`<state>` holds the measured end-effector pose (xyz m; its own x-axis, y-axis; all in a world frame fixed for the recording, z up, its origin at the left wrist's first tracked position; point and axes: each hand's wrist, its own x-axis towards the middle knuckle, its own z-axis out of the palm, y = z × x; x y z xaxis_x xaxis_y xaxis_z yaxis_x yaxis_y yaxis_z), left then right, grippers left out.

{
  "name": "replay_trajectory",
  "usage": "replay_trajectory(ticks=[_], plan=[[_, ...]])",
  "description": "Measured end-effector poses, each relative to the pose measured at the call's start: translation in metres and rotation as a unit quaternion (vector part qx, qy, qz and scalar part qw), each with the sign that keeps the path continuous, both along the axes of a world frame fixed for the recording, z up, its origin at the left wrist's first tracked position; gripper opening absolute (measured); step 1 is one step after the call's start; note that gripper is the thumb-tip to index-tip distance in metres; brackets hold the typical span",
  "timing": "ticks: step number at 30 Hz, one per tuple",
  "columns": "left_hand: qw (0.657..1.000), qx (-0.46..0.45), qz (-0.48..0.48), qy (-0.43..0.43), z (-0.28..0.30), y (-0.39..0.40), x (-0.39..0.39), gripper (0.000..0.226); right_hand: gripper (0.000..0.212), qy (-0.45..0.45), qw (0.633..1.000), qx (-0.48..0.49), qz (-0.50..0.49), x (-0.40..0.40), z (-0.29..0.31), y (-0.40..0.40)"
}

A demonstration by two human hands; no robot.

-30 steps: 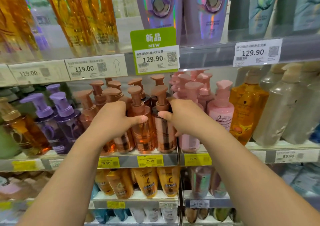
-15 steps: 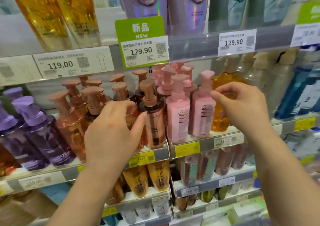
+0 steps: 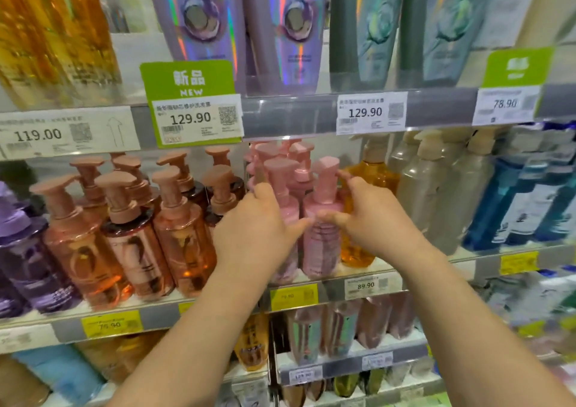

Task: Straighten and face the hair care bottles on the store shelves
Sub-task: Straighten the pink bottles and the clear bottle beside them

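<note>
On the middle shelf, going from the left, stand purple pump bottles, then a block of amber-pink pump bottles, then the pink bottles that both hands are working on, then an orange bottle, grey-beige bottles and blue ones.

The left hand lies curled over the left front pink bottle, fingers reaching round its far side and thumb pointing right across its shoulder; it hides most of that bottle, so how firmly it grips cannot be told. The right hand is spread round the right front pink bottle: its thumb presses the front of the shoulder while the fingers wrap the right side, up near the pump neck. The two thumbs nearly meet between the bottles.

The pink bottles stand upright at the shelf's front edge, directly ahead of and between the hands, their long axes vertical. More pink pumps crowd behind, heads pointing different ways. The right front pump head looks turned aside, so the coming move is likely a twist about the upright axis, and the right hand is placed to make it.
</note>
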<state>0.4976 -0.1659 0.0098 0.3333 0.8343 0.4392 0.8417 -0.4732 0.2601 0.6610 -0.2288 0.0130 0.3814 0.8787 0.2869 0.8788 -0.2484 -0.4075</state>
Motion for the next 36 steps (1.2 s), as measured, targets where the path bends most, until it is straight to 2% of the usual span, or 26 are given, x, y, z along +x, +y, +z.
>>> replay_trajectory(ticks=[2, 4, 6, 8, 10, 14, 16, 18, 21, 24, 27, 30, 33, 36], plan=[[1.0, 0.009, 0.029, 0.008, 0.0, 0.003, 0.004, 0.08, 0.063, -0.071, 0.997, 0.009, -0.013, -0.007, -0.002, 0.003], [0.999, 0.007, 0.035, -0.001, 0.0, 0.005, 0.004, 0.077, 0.066, -0.088, 0.996, 0.023, -0.01, -0.005, -0.002, 0.003], [0.999, -0.019, 0.023, -0.014, 0.002, 0.005, 0.004, 0.07, 0.067, -0.043, 0.999, 0.023, 0.017, 0.004, 0.002, 0.002], [0.997, -0.064, -0.003, -0.035, 0.005, 0.008, 0.001, 0.06, 0.056, 0.025, 0.997, -0.013, 0.073, 0.013, 0.006, 0.002], [0.991, -0.116, -0.037, -0.055, 0.005, 0.014, -0.003, 0.056, 0.051, 0.054, 0.99, -0.044, 0.124, 0.018, 0.008, 0.002], [0.983, -0.157, -0.066, -0.067, 0.006, 0.02, -0.007, 0.062, 0.043, -0.039, 0.993, -0.024, 0.105, 0.016, 0.009, 0.001], [0.987, -0.129, -0.05, -0.078, 0.007, 0.016, -0.003, 0.066, 0.054, -0.104, 0.992, -0.009, 0.078, 0.011, 0.008, 0.002], [0.994, -0.087, -0.019, -0.066, 0.008, 0.01, 0.004, 0.066, 0.063, -0.132, 0.989, 0.012, 0.067, 0.008, 0.004, 0.002], [0.999, -0.033, 0.016, 0.011, 0.006, 0.006, 0.013, 0.072, 0.048, -0.047, 0.993, 0.013, 0.105, 0.016, 0.003, 0.002], [0.999, -0.041, 0.007, 0.011, 0.006, 0.01, 0.011, 0.067, 0.036, 0.027, 0.988, -0.015, 0.152, 0.026, 0.006, 0.003], [0.993, -0.12, -0.02, 0.012, 0.013, 0.016, 0.005, 0.055, 0.036, -0.025, 0.988, -0.012, 0.153, 0.026, 0.009, 0.003], [0.98, -0.189, -0.06, -0.012, 0.018, 0.023, 0.002, 0.063, 0.054, -0.127, 0.983, 0.01, 0.129, 0.022, 0.013, 0.006], [0.989, -0.141, -0.034, -0.038, 0.017, 0.016, 0.005, 0.08, 0.059, -0.155, 0.983, 0.013, 0.103, 0.021, 0.01, 0.005], [0.999, -0.035, 0.015, -0.021, 0.015, 0.007, 0.012, 0.072, 0.042, -0.066, 0.991, 0.0, 0.118, 0.025, 0.008, 0.001]])
